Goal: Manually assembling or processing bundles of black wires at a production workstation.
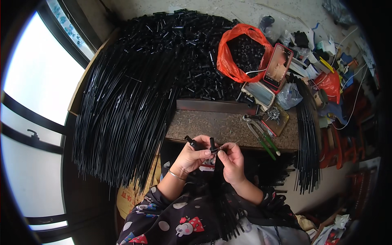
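My left hand [188,159] is closed around short black tubes; one tube [190,141] sticks out by its thumb side, and another [212,143] stands upright at the fingertips. My right hand [232,165] is beside it, thumb and fingers pinching a row of thin black rod ends [221,149] against the upright tube. The two hands nearly touch, in front of the table edge. Below them, a bunch of thin black rods [230,222] hangs over my patterned garment. Exactly how the rods meet the tube is hidden by the fingers.
Long black rods [126,110] overhang the table at left, more [306,143] at right. Behind lies a heap of short black tubes [200,77] and a red plastic bag [226,61]. Green-handled pliers [261,136], small metal pins [273,115] and a propped phone [279,65] are at right.
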A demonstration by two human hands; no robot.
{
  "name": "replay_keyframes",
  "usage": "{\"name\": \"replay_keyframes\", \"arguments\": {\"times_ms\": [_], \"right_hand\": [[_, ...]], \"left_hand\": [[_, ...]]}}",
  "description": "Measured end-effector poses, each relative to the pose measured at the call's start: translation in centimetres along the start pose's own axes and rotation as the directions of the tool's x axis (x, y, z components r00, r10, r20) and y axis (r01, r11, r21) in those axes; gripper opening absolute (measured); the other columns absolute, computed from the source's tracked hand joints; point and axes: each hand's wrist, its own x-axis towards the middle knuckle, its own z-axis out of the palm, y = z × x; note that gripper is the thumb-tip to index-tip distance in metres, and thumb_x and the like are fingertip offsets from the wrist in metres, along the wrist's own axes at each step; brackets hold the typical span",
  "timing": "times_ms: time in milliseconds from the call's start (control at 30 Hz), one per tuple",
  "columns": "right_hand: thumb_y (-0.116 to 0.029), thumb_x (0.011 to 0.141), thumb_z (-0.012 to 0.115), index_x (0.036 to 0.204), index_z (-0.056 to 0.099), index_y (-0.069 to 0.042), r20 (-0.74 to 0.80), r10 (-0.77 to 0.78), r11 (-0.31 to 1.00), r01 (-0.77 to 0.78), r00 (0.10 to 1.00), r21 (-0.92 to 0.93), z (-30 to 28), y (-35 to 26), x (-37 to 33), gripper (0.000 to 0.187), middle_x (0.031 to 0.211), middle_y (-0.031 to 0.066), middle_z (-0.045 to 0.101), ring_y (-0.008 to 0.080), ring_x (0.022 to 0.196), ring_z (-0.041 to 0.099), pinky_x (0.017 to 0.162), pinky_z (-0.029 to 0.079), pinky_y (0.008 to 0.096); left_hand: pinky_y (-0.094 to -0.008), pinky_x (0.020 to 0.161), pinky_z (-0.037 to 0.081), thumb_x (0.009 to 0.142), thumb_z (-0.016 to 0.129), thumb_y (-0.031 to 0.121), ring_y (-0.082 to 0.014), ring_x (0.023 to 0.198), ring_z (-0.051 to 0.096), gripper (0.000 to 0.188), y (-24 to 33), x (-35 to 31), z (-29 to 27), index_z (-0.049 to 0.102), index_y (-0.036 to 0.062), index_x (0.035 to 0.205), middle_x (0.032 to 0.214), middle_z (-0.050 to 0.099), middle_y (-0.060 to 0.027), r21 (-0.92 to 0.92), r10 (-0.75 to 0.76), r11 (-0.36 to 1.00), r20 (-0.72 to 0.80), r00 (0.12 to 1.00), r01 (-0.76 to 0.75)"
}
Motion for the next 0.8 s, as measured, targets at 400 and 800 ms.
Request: {"name": "replay_keyframes", "arguments": {"times_ms": [400,800], "right_hand": [[-0.004,0.086,0.058,0.101,0.049,-0.004,0.043,0.055,0.997,-0.057,0.998,0.044,-0.39,0.38,-0.02,0.017,0.092,0.0027,0.055,0.0095,0.083,0.052,0.077,0.043,0.0229],[-0.008,0.087,0.058,0.1,0.049,-0.003,0.051,0.065,0.996,-0.068,0.997,0.056,-0.33,0.41,0.14,0.016,0.09,0.0013,0.054,0.0066,0.08,0.052,0.073,0.043,0.0198]], "left_hand": [[-0.0304,0.073,0.053,0.076,0.066,-0.004,-0.0191,0.078,0.062,0.02,0.07,-0.05,-0.11,0.054,-0.001,0.092,0.092,0.061,-0.0135,-0.026,0.029,0.999,0.008,1.0,-0.028],[-0.0291,0.073,0.054,0.076,0.065,-0.005,-0.019,0.08,0.062,0.027,0.24,-0.1,-0.37,0.055,-0.0013,0.101,0.098,0.061,-0.0142,0.008,0.03,1.0,-0.004,1.0,-0.03]]}}
